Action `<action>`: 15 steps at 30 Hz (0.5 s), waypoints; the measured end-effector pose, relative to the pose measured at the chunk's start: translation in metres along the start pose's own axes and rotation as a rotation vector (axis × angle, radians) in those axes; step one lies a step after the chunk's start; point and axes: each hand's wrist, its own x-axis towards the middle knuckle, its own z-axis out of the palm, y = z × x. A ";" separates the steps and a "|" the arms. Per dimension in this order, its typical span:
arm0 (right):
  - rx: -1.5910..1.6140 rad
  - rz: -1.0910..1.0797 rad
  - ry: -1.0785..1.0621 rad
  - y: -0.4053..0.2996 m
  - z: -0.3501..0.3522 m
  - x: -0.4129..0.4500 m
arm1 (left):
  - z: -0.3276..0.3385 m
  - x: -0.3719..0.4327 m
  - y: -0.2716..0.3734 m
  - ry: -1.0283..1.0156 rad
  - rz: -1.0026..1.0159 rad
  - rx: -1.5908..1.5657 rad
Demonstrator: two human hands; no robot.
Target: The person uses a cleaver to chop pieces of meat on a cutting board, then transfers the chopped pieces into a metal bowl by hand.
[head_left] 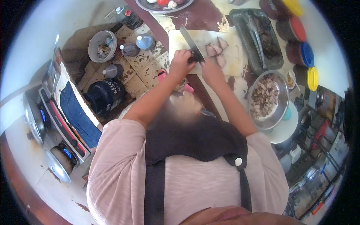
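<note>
My right hand (211, 71) is closed around the handle of a kitchen knife (192, 43), whose blade points up and left over a white cutting board (233, 63). Against the blade's left side, my left hand (181, 63) holds a small dark piece of food (192, 57), partly hidden by the fingers. Several pale pieces of meat (215, 50) lie on the board to the right of the blade. Right of the board, diced meat (264, 97) fills much of a metal bowl (285, 98).
A glass dish (240, 42) holds tongs (259, 46) and dark meat (268, 36). Lidded jars (291, 28) line the right side. A metal tray (168, 10) with vegetables stands beyond the board. At left, a gas stove (63, 123) has two blue flames lit under pans.
</note>
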 end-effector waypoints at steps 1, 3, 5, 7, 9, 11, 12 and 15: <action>-0.002 0.002 0.001 0.003 0.003 0.004 | 0.000 0.001 0.000 0.000 0.002 -0.002; -0.042 -0.041 -0.028 0.008 0.007 0.011 | 0.002 0.003 -0.003 0.047 0.016 0.013; -0.055 0.036 -0.125 0.008 -0.002 -0.010 | 0.001 0.001 -0.009 0.069 -0.019 0.017; -0.071 0.136 -0.216 0.008 -0.008 -0.029 | 0.002 0.002 -0.012 0.077 -0.044 0.005; -0.067 0.185 -0.239 0.007 -0.007 -0.038 | 0.003 -0.001 -0.014 0.050 -0.033 -0.007; -0.049 0.127 -0.197 0.006 0.005 -0.020 | 0.003 -0.008 -0.008 -0.021 0.011 0.001; -0.035 0.054 -0.149 0.004 0.011 -0.002 | 0.002 -0.009 -0.006 -0.077 0.055 0.017; -0.048 -0.037 0.023 -0.007 0.018 0.032 | -0.003 -0.006 -0.002 -0.030 0.138 0.038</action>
